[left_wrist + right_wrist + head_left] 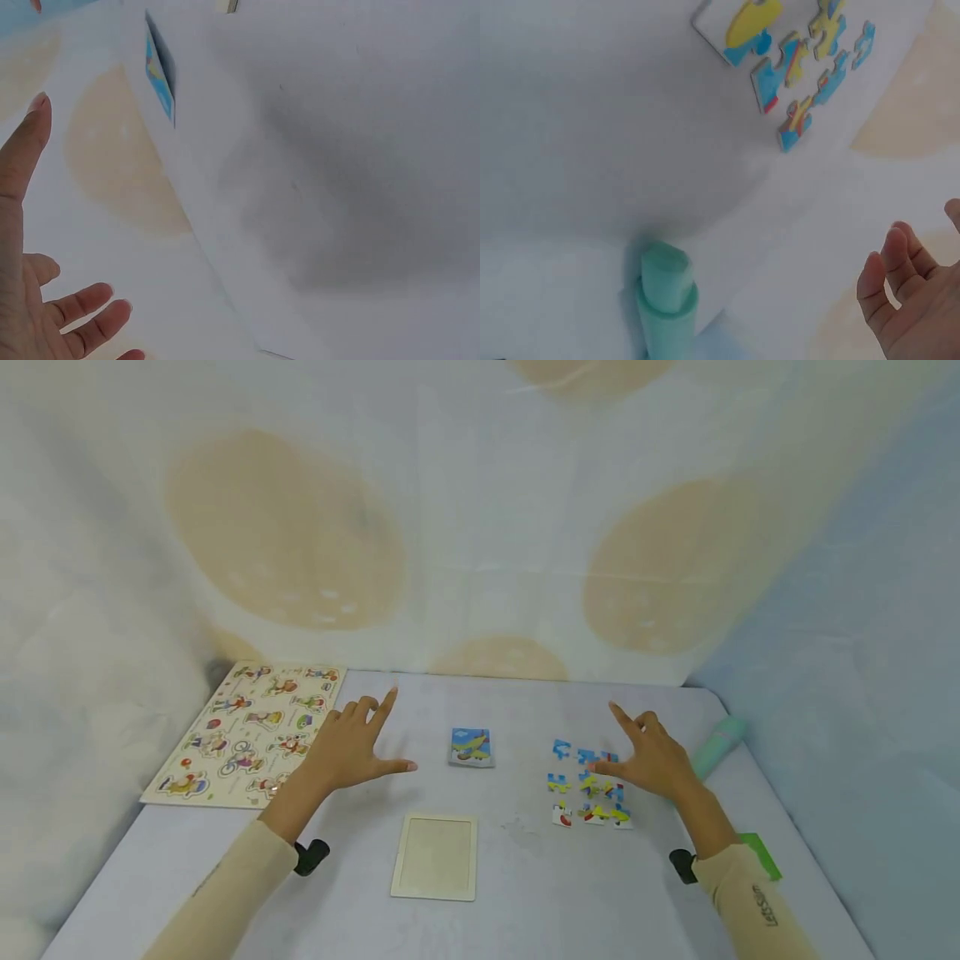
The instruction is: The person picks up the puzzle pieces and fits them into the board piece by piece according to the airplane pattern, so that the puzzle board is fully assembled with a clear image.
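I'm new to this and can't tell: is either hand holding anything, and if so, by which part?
Nothing is held. The left hand and the right hand are both empty, and the puzzle pieces lie on the table.

Wht cloth w/ lg tan spots hangs behind far edge of desk; bluish cloth lines R edge.

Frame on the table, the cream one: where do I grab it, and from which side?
Probably pinch the frame by its left border, coming from the left with the left hand. It lies flat, and its border runs round a plain middle, so an edge seems the natural grip. The table beside that border looks free, and the left hand is the nearer one.
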A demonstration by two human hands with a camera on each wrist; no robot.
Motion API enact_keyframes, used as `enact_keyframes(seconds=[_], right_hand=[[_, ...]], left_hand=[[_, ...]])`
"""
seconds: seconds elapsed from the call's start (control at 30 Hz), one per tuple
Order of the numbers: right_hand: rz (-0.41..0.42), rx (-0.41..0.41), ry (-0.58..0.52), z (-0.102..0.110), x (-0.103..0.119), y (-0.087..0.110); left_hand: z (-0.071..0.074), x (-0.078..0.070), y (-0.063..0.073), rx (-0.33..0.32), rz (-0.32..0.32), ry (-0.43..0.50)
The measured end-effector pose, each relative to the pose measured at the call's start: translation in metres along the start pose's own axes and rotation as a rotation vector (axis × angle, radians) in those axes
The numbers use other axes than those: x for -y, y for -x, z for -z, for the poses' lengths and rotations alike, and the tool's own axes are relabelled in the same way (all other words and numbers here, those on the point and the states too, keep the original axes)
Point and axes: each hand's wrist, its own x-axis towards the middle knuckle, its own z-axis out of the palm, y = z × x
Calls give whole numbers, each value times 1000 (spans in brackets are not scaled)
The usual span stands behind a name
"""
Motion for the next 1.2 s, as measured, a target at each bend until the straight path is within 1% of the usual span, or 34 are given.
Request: enact_keyframes(seconds=[0.13, 0.27, 0.37, 0.43, 0.57, 0.63, 0.8, 0.83, 0.9, 0.97, 1.13, 1.2], right_hand=[[4, 4, -22, -9, 1, 4], [36, -18, -50, -15, 4, 8], [44, -25, -75, -18, 5, 11], [43, -26, -83, -21, 5, 12], [51, -29, -67, -27, 5, 13], [52, -29, -63, -29, 5, 13], [34, -12, -78, -33, 6, 17], [30, -11, -81, -33, 6, 18], [27, -14, -83, -34, 5, 20], [29, -23, -84, -34, 4, 22], [38, -30, -72, -37, 0, 25], [36, -26, -68, -39, -1, 26]], left_hand=[[-6, -5, 10, 8, -20, 8], [-13, -11, 21, 5, -35, 35], [-22, -14, 29, -2, -41, 54], [-29, -15, 35, 7, -44, 65], [-37, -17, 44, 61, -44, 113], [-39, -17, 48, 100, -48, 175], [-42, -19, 55, 245, -62, 358], [-43, -19, 56, 274, -64, 383], [-46, -21, 59, 313, -73, 402], [-47, -22, 62, 327, -85, 412], [-47, -24, 70, 325, -116, 417], [-48, -25, 73, 333, -119, 421]])
